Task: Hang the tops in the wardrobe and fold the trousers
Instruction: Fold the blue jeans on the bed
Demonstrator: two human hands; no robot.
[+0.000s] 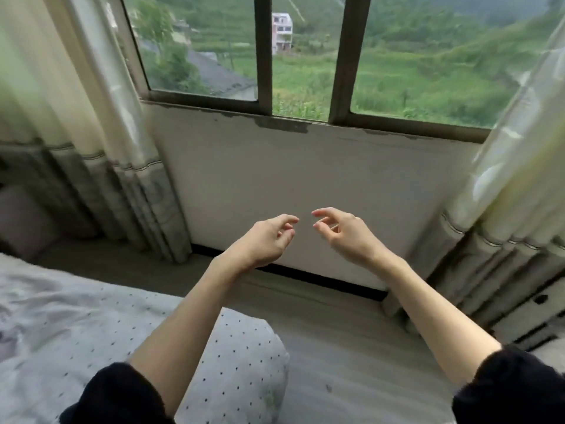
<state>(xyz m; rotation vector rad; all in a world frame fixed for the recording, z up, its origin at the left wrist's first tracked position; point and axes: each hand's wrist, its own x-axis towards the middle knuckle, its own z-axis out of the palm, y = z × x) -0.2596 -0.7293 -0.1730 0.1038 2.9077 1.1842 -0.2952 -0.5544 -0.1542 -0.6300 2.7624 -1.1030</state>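
- Now both bare hands hang in mid-air before the white wall under the window: left hand [269, 237] and right hand [344, 232], fingers loosely curled, tips near each other but apart — nothing held, nothing touched.
- Below the left forearm lies the grey dotted bedsheet [232, 347]; cream curtains with grey hems [91, 123] hang at both sides of the dark-framed window [264, 56].
- Tops, trousers, wardrobe — none shows in this view.
- Black sleeves [516, 390] are pushed up both arms.

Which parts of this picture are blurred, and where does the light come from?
Head view: daylight enters through the window; both curtains at the edges are smeared and bent by the wide lens; the left hand and right hand look fairly sharp.
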